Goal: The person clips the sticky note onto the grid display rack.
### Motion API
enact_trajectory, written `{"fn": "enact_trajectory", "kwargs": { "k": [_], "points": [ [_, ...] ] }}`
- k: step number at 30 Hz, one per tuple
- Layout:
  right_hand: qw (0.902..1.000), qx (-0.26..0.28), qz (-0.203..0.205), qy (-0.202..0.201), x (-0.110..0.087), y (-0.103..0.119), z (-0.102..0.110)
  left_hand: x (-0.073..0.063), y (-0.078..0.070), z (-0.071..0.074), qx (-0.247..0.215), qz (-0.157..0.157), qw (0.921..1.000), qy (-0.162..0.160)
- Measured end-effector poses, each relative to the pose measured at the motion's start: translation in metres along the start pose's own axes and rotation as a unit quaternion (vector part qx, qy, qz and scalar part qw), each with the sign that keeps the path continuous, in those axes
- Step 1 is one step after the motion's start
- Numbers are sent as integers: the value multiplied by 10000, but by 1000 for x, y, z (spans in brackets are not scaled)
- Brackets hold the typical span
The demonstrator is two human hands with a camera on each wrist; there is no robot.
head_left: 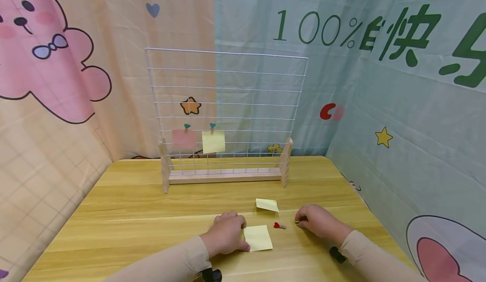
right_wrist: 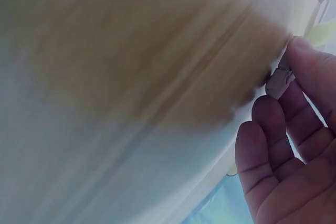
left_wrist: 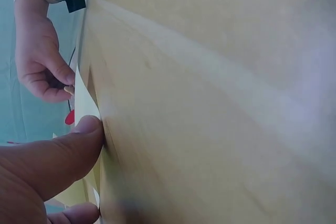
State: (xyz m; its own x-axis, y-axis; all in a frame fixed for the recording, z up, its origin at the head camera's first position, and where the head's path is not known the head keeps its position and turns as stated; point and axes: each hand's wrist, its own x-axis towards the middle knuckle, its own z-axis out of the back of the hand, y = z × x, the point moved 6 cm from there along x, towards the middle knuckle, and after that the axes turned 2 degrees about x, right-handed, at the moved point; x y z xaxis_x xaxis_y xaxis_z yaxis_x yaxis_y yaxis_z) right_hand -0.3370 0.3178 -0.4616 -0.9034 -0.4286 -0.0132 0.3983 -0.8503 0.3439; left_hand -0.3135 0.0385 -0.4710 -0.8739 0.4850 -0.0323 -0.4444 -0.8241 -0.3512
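My left hand (head_left: 226,234) is at the left edge of a yellow sticky note (head_left: 258,238) on the table. Its thumb and a finger hold that edge, and the left wrist view shows the paper (left_wrist: 85,98) bowed up beside the thumb. To the right, just above the tabletop, my right hand (head_left: 317,221) pinches a small wooden clothespin (right_wrist: 279,81) between thumb and fingertips, which partly hide it. Between the hands lies a small clothespin with a red heart (head_left: 276,225). Behind it is a second yellow note (head_left: 267,204), one edge lifted.
At the back of the table (head_left: 125,214) stands a white wire grid (head_left: 228,88) on a wooden base (head_left: 224,177). A pink note (head_left: 184,139) and a yellow note (head_left: 213,142) hang there from teal-heart clips. Printed curtains (head_left: 398,155) surround the table.
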Motion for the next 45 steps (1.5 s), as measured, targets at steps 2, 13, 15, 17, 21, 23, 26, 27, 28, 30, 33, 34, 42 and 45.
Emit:
{"fn": "enact_trajectory", "kwargs": {
  "k": [2,13,15,17,21,23,26,27,28,30,33,34,42,45],
  "points": [
    [9998,131,-118,28,-1,-1,-2,1,1,-2,-42,16,10000,16],
    [9932,961,-230,-618,1,-6,8,-1,2,-4,-1161,155,9927,300],
    [9926,984,-146,-691,1,-6,9,-1,1,-4,-1470,160,9887,262],
    [9923,990,-107,-734,1,-6,10,-1,1,-4,-1688,144,9853,217],
    [9904,1094,-207,-815,0,-5,13,2,1,-5,-1703,130,9850,224],
    [9889,1174,-281,-869,0,-4,14,6,1,-4,-1430,127,9893,256],
    [9863,1322,-339,-925,1,-4,16,16,-3,-3,-838,64,9960,295],
    [9857,1350,-350,-946,1,-3,16,20,-4,-3,-652,31,9974,314],
    [9853,1381,-316,-950,1,-2,16,23,-6,-3,-486,-9,9983,332],
    [9844,1466,-270,-938,0,-1,16,28,-10,-3,-241,-74,9991,350],
    [9833,1563,-274,-894,0,-1,16,35,-15,-6,-64,-160,9992,351],
    [9827,1603,-298,-875,0,-1,16,36,-17,-6,-36,-177,9993,328],
    [9763,1902,-646,-807,1,-4,16,39,-19,-8,-207,-178,9993,268],
    [9758,1936,-656,-778,1,-4,16,40,-18,-8,-359,-150,9987,314]
  ]
}}
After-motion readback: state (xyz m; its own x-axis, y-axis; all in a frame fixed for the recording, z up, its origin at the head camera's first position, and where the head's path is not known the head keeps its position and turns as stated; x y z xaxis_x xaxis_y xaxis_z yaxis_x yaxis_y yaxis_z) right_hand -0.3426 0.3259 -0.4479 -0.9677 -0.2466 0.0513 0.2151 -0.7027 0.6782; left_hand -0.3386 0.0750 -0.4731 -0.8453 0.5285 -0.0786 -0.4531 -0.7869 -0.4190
